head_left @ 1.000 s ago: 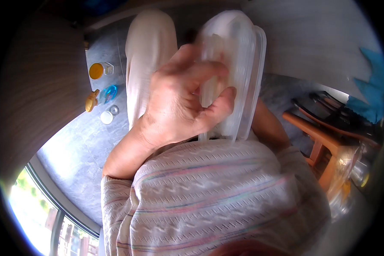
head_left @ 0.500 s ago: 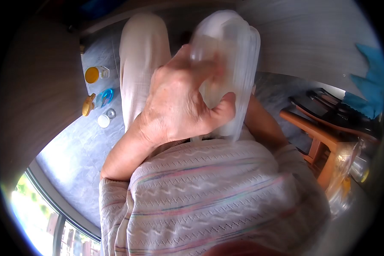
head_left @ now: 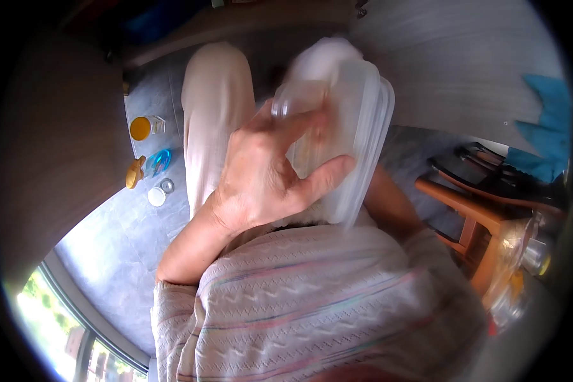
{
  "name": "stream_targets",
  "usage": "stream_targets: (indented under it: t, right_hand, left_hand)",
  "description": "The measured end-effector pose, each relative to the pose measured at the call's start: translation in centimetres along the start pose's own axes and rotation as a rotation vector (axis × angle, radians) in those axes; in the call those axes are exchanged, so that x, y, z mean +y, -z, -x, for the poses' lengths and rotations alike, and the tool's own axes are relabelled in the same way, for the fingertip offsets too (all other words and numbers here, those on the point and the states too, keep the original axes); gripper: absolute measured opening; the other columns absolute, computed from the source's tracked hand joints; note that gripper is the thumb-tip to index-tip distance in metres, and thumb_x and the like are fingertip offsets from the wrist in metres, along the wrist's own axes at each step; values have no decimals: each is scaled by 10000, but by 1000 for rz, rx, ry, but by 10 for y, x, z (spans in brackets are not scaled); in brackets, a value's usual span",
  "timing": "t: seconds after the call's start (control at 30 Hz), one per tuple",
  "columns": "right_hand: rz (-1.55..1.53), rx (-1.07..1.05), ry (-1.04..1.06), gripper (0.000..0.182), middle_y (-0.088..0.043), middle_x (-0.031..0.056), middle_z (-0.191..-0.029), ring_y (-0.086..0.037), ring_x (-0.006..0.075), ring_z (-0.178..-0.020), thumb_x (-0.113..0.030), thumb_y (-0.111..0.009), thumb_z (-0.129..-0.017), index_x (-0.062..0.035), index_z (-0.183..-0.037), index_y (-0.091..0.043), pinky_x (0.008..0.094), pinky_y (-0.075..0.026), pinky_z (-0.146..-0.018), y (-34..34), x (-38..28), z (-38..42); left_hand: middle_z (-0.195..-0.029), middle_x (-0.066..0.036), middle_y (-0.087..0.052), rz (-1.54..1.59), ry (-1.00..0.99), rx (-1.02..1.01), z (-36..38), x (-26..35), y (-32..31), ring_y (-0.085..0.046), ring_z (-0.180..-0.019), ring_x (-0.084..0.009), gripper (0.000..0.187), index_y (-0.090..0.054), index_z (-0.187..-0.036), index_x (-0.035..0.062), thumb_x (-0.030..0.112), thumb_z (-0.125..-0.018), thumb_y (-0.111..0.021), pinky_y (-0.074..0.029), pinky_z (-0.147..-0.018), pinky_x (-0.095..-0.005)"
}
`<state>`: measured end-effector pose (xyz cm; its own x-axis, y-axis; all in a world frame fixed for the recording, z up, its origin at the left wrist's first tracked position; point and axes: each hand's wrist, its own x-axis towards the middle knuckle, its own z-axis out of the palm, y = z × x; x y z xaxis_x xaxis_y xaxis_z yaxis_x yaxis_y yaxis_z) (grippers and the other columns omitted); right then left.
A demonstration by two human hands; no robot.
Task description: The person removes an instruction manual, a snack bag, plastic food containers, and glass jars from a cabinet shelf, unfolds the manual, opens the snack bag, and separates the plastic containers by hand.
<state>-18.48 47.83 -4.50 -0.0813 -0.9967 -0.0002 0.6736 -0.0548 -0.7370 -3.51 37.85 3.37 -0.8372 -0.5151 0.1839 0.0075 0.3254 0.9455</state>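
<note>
Several nested clear plastic containers (head_left: pixel 363 146) stand tilted above my lap, their rims close together on the right side. My left hand (head_left: pixel 267 159) is at the near left part of the plastic, with the thumb on the near side. Its fingers bend over the plastic and are partly blurred and seen through it. My right forearm (head_left: pixel 391 200) reaches behind the containers from the right, and they hide my right hand.
On the grey floor at left lie a jar with a yellow lid (head_left: pixel 140 128), a blue-and-clear item (head_left: pixel 158 162), a yellow-brown object (head_left: pixel 134 172) and a white round cap (head_left: pixel 156 197). A wooden stool (head_left: pixel 461 200) and a blue cloth (head_left: pixel 544 130) are at right.
The containers and my left hand sit lower in the view, as do the knees and floor items. My left thumb is straighter and the containers lean a little more to the right.
</note>
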Motion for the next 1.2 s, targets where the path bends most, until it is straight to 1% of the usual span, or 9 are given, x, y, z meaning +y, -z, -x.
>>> stream_targets:
  t: [0.13,0.2,0.37,0.5,0.6,0.73,0.87,1.03,1.2]
  right_hand:
    - [283,-49,134,608,-429,111,-1268,-445,197,-1136,-441,-435,-883,-40,-1320,-303,295,-418,-859,-15,-14,1]
    - [746,49,426,662,-438,105,-1251,-449,190,-1120,-488,-452,-862,-33,-1319,-303,295,-402,-859,7,2,-11]
    - [39,172,-10,722,-485,66,-1177,-477,157,-1053,-512,-550,-799,-25,-1290,-343,285,-386,-872,13,-11,-4]
    - [157,108,53,691,-511,72,-1142,-527,138,-959,-369,-627,-788,-7,-1291,-321,273,-447,-810,9,-29,-15]
    - [138,87,116,685,-512,77,-1147,-539,136,-942,-314,-714,-723,-4,-1239,-388,276,-457,-810,6,-35,-22]
    - [357,154,173,679,-497,91,-1177,-500,146,-1025,-337,-747,-681,6,-1189,-454,296,-412,-875,-7,-29,-22]
    - [548,123,58,741,-475,103,-1216,-449,159,-1104,-360,-765,-656,21,-1205,-443,318,-360,-927,-16,-34,-8]
    - [395,-87,56,661,-559,71,-1072,-509,138,-976,-373,-667,-766,43,-1221,-427,276,-406,-852,-22,-55,-7]
    - [427,61,-110,508,-593,24,-904,-528,85,-835,-383,-594,-822,23,-1119,-527,223,-427,-721,-5,-68,-7]
  left_hand:
    - [-987,-165,-600,42,-57,16,0,1,2,-590,-880,-277,451,-607,-950,-48,245,-646,-763,-438,-800,-340]
    - [-1007,-167,-595,74,-90,20,0,-2,3,-588,-894,-277,471,-605,-960,-49,245,-634,-773,-435,-808,-340]
    - [-1028,-168,-592,137,-94,-55,2,-5,11,-579,-926,-273,490,-605,-990,-32,204,-598,-781,-428,-822,-330]
    - [-1094,-197,-535,164,-84,-120,8,-10,18,-549,-983,-306,463,-590,-1026,-24,54,-576,-670,-436,-823,-333]
    - [-1106,-195,-528,265,-282,-27,12,-20,18,-512,-1046,-316,491,-585,-1035,-32,59,-561,-672,-403,-872,-348]
    - [-1122,-189,-525,174,-74,-215,12,-16,37,-484,-1079,-318,472,-594,-1019,-33,125,-604,-753,-362,-916,-361]
    - [-1029,-142,-571,465,107,-100,25,-45,37,-544,-956,-229,299,-623,-938,-34,86,-684,-723,-409,-832,-313]
    - [-918,-65,-603,687,171,-106,20,-52,43,-561,-854,-145,239,-639,-923,-14,-43,-686,-635,-424,-780,-274]
    - [-893,-44,-614,754,229,-92,16,-54,39,-559,-829,-124,266,-643,-896,-12,-74,-638,-626,-422,-774,-259]
